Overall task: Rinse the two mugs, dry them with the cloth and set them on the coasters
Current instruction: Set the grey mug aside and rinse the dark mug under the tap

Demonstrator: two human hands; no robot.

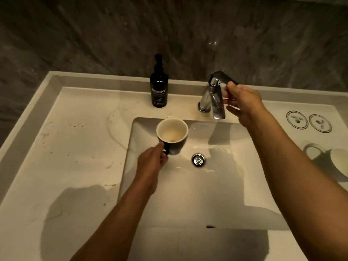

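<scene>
Over pale stained basin (143,185), left hand (150,162) grips mug (172,135); right hand (243,102) pinches tap lever (223,77).

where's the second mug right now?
In the head view the second mug lies on its side on the counter at the far right edge, right of the basin, just below the two round coasters.

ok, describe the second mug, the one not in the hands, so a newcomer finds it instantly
Start at the chrome faucet behind the basin, then go right past the two round coasters. Nearer the viewer, at the right edge, the second mug lies on its side: dark outside, pale inside, unlike the upright held mug.
</scene>
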